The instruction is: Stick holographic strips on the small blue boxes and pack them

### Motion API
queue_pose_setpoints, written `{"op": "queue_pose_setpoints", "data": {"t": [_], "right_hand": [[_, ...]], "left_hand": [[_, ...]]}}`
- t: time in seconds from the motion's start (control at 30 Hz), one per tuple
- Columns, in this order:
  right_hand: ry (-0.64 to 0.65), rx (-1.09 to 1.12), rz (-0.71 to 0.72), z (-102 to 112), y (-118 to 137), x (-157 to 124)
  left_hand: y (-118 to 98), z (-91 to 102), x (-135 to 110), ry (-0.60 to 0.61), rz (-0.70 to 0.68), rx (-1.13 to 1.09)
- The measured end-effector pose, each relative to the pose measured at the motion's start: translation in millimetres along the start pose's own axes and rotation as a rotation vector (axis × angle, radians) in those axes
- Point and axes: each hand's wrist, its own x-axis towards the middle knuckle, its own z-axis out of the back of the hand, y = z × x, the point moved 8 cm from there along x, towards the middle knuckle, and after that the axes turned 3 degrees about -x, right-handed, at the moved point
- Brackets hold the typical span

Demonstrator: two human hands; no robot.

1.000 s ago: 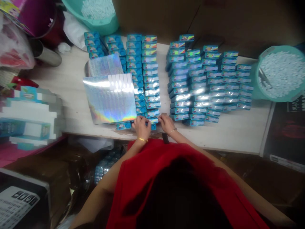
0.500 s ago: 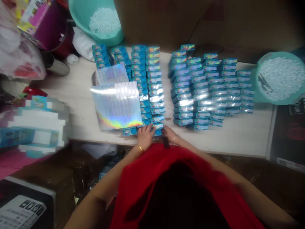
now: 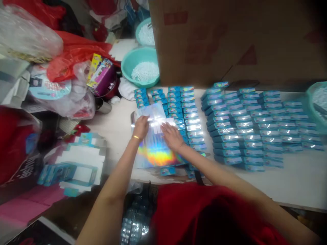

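Note:
A shiny holographic sheet (image 3: 155, 153) lies on the white table (image 3: 114, 129), partly over rows of small blue boxes (image 3: 189, 119). My left hand (image 3: 141, 127) rests on the sheet's upper left part with its fingers curled at the edge. My right hand (image 3: 172, 136) lies flat on the sheet's middle, fingers stretched out. A second wide block of blue boxes (image 3: 250, 126) fills the table to the right. One blue box (image 3: 168, 170) peeks out below the sheet at the near edge.
A big cardboard box (image 3: 230, 37) stands behind the rows. Teal bowls of white beads (image 3: 143, 68) sit at the back, another teal bowl (image 3: 318, 105) at the far right. Plastic bags (image 3: 63, 58) and flat unfolded box blanks (image 3: 76, 163) crowd the left.
Both hands left the near-edge boxes and moved up onto the holographic sheet. The view tilted up and to the left.

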Motion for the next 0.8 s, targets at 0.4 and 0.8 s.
{"op": "queue_pose_setpoints", "data": {"t": [0.4,0.8], "right_hand": [[0.141,-0.003,-0.059,-55.4,-13.3,38.9],[0.114,0.004,-0.055,-53.7,-12.6,39.6]], "left_hand": [[6.6,-31.9,-3.9,0.130,-0.062,0.236],[4.6,-32.1,-14.1,0.073,-0.060,0.171]]}}
